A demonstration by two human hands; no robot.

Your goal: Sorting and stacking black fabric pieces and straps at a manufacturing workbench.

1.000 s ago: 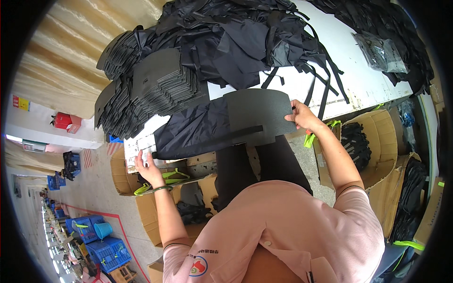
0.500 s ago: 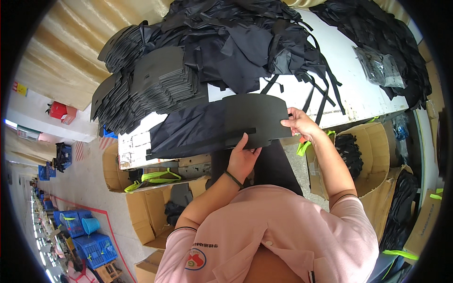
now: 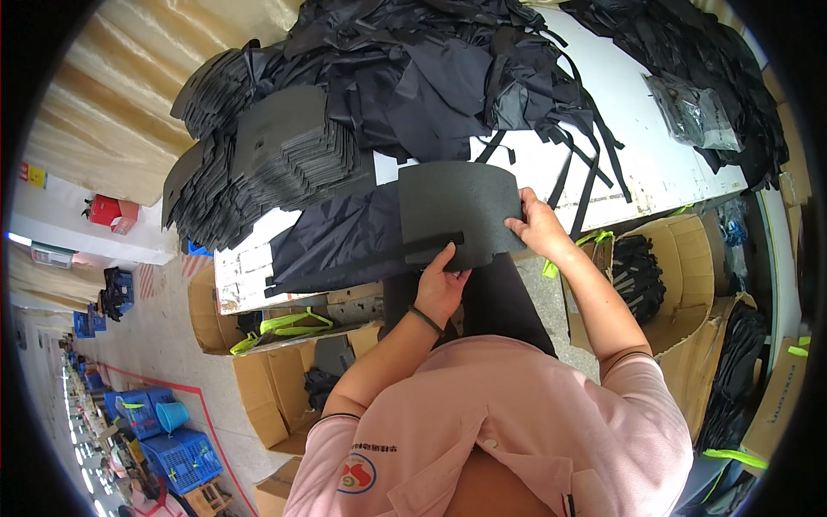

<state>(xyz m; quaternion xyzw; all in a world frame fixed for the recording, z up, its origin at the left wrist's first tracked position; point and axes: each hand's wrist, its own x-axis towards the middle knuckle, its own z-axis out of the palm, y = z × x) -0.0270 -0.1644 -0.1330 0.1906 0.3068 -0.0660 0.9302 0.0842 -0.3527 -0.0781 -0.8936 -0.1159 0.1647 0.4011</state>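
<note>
A dark grey foam sheet (image 3: 457,202), bowed along its upper edge, is held at the near edge of the white table. My right hand (image 3: 543,228) pinches its right edge between thumb and fingers. At the sheet's lower edge, my left hand (image 3: 440,291) is closed on it, with the thumb by the end of a black strap (image 3: 370,258). Leftward from the sheet, a dark navy fabric piece (image 3: 336,226) lies wrinkled on the table, the strap along its near side. How the fabric and sheet join is hidden.
Stacked foam sheets (image 3: 280,142) and a heap of dark fabric pieces (image 3: 413,86) cover the far side of the white table (image 3: 551,168). A clear plastic bag (image 3: 698,116) lies at right. Cardboard boxes (image 3: 276,388) stand below on both sides.
The foam sheet has shifted slightly left and its face has turned, looking narrower and more curved. Both hands keep their hold on it.
</note>
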